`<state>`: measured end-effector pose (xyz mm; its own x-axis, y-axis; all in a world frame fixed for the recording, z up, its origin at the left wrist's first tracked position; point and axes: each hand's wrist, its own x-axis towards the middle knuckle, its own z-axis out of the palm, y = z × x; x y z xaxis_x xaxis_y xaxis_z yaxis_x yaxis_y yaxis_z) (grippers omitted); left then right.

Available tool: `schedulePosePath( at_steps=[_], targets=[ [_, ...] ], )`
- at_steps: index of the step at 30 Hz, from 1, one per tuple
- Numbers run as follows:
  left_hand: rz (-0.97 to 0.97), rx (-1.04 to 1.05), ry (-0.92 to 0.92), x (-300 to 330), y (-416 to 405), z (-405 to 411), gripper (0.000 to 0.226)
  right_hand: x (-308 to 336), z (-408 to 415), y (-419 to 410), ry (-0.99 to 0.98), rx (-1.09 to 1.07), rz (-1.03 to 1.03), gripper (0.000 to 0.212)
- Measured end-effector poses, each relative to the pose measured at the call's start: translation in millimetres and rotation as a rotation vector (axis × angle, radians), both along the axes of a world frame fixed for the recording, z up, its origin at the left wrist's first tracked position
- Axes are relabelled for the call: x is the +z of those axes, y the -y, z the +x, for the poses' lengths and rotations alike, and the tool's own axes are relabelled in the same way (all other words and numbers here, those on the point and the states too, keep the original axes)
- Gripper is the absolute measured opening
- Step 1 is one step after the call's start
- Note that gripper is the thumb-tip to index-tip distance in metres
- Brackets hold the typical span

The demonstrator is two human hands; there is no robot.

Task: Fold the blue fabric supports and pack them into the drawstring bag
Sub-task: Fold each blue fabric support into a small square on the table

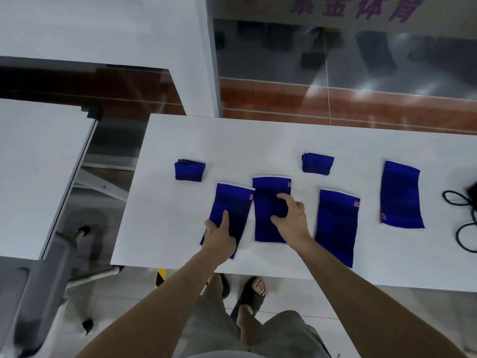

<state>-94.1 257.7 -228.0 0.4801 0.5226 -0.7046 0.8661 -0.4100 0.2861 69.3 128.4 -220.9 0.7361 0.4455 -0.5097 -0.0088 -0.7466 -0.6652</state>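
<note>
- Head view: four flat blue knitted fabric supports (336,226) lie near the white desk's (165,228) front edge; two folded blue supports (190,169) lie behind.
- Left hand (219,236) rests spread on the leftmost flat support (233,208).
- Right hand (291,218) lies on the second flat support (268,192), fingers curled; pinch unclear.
- Black cord of drawstring bag (462,218) at the desk's right edge; nothing lies between it and the supports.
</note>
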Motion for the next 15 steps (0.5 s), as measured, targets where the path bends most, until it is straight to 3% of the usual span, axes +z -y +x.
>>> schedulePosePath(
  at_steps=[3, 9, 13, 15],
  targets=[
    [-0.069, 0.093, 0.014, 8, -2, 9, 0.076, 11, -1, 7, -0.053, -0.044, 0.104, 0.061],
    [-0.392, 0.552, 0.339, 35, 10, 24, 0.051, 32, -4, 20, -0.209, -0.136, 0.307, 0.065],
    [-0.685, 0.746, 0.483, 59, 31, 35, 0.039, 45, -12, 21, -0.310, -0.205, 0.447, 0.064],
    [-0.704, 0.762, 0.582, 55, 34, 31, 0.042, 46, -16, 19, -0.294, -0.159, 0.440, 0.065]
  ],
)
